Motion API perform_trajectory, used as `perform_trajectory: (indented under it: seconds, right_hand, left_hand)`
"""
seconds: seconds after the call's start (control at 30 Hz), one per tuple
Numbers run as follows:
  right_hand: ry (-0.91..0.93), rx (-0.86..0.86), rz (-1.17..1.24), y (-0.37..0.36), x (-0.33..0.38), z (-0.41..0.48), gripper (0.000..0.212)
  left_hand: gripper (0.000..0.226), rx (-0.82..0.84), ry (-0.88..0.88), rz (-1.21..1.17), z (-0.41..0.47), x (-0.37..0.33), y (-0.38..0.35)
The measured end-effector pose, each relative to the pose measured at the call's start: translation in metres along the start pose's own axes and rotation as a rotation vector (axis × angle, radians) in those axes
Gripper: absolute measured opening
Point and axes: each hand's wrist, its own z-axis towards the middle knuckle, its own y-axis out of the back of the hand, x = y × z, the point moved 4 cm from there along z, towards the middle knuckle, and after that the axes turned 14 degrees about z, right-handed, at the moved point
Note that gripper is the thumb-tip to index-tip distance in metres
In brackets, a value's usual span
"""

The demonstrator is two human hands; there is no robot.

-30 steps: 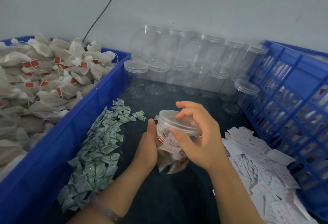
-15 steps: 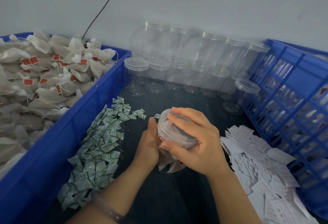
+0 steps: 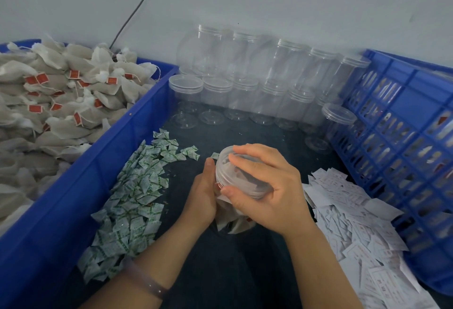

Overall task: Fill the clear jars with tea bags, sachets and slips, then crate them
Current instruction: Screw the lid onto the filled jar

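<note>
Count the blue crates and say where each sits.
2. A solid blue crate at left, heaped with tea bags; a slotted blue crate at right. Others may lie outside the frame.

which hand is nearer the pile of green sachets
Left. The left hand holds the jar by its side, just beside the green sachets; the right hand grips the lid, beyond the jar, closer to the white slips.

Two hands (image 3: 272,193), two blue crates (image 3: 73,198), one filled jar (image 3: 247,183)
</note>
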Motion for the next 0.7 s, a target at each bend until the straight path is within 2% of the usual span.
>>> perform_trajectory:
  seconds: [0.07,0.17,0.33,0.4,0.53,0.6,0.7]
  right_hand:
    - [-0.138,0.01,0.028,0.003,0.004,0.004,0.038]
    - [-0.337,0.071,-0.038,0.0,0.013,0.009,0.03]
    - [-0.475,0.312,-0.251,-0.004,0.022,0.028,0.036]
    - [-0.529,0.405,-0.291,-0.002,0.02,0.038,0.037]
    - [-0.561,0.524,-0.306,-0.005,0.012,0.034,0.05]
    - [-0.523,0.496,-0.235,-0.006,0.013,0.029,0.051]
    - [-0.483,0.502,-0.197,-0.006,0.012,0.027,0.051]
  left_hand:
    - [0.05,0.0,0.0,0.014,0.0,0.001,-0.002]
    - [0.062,-0.006,-0.009,0.102,-0.001,-0.001,-0.006]
    - [0.044,-0.056,-0.025,0.187,-0.003,-0.002,-0.001]
    - [0.054,-0.007,-0.023,0.165,-0.004,-0.008,-0.002]
    - [0.073,0.053,-0.063,0.063,-0.008,-0.02,-0.006]
    - [0.072,0.108,-0.105,-0.02,-0.012,-0.025,-0.008]
    - [0.062,0.101,-0.124,-0.088,-0.018,-0.03,-0.011]
